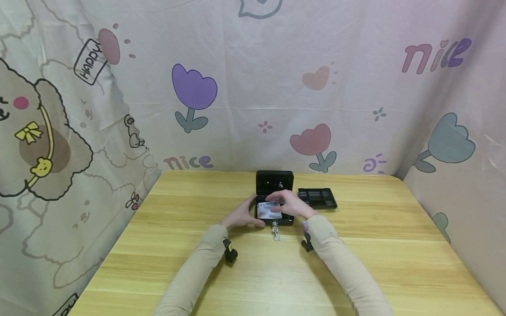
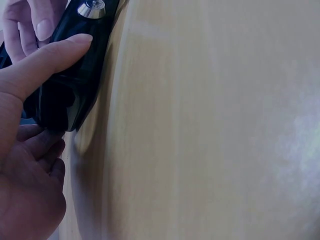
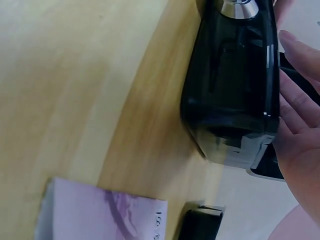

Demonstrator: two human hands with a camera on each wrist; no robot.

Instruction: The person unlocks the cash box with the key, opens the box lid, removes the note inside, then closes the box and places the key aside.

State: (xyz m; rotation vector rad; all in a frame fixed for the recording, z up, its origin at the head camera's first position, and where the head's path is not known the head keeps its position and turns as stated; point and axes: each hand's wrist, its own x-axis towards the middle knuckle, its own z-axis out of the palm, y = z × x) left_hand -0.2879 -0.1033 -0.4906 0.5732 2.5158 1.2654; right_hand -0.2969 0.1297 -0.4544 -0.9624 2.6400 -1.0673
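A small black cash box (image 1: 269, 222) lies with its lid (image 1: 275, 181) raised at the back. My left hand (image 1: 241, 216) grips its left front corner, thumb on the front and fingers round the side. Over the right part of the box hovers my right hand (image 1: 294, 205), fingers spread and lightly bent. A white printed paper (image 1: 267, 213) lies inside, just under those fingers; contact is unclear. Keys (image 1: 278, 236) hang from the silver lock (image 2: 92, 8) onto the table. In the right wrist view, the right hand's fingertips (image 3: 295, 45) are partly hidden behind the box.
A black compartment tray (image 1: 321, 198) rests on the wooden table (image 1: 189, 193) right of the box. A purple printed packet (image 3: 100, 215) lies below my right wrist. A patterned cloth (image 1: 257, 66) hangs behind the table's far edge.
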